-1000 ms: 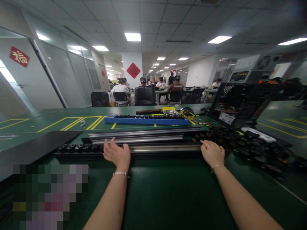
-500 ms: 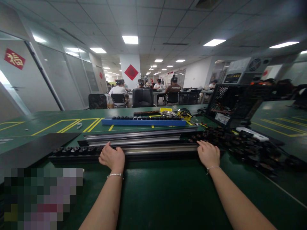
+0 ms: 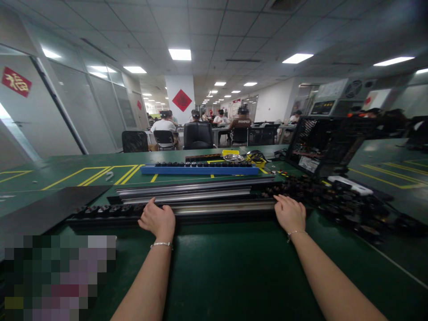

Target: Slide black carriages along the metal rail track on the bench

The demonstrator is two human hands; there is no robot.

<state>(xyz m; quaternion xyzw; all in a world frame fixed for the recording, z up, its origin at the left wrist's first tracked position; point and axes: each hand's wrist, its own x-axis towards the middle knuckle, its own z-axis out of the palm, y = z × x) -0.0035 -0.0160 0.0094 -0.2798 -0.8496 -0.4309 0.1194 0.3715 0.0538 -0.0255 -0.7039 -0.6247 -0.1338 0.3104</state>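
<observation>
A long metal rail [image 3: 224, 207] lies crosswise in front of me, with a row of small black parts [image 3: 110, 211] along its left stretch. My left hand [image 3: 158, 219] is bent over the rail where that row ends, its fingers curled and their tips partly hidden. Toward the rail's right end, my right hand [image 3: 291, 213] is closed over it, fingers bent at the far side. Two more long rails [image 3: 187, 196] lie just behind, parallel to it. Beside my right hand spreads a heap of black parts [image 3: 347, 209], too dark to make out singly.
Farther back on the green table [image 3: 234, 272] stands a blue tray [image 3: 200, 170] with a row of black parts. A metal dish [image 3: 233, 158] is behind it. An open computer case [image 3: 327, 145] stands back right; a dark board [image 3: 43, 207] lies left. Several people sit beyond.
Both hands keep almost the same places on the rail. The whole view has shifted very slightly.
</observation>
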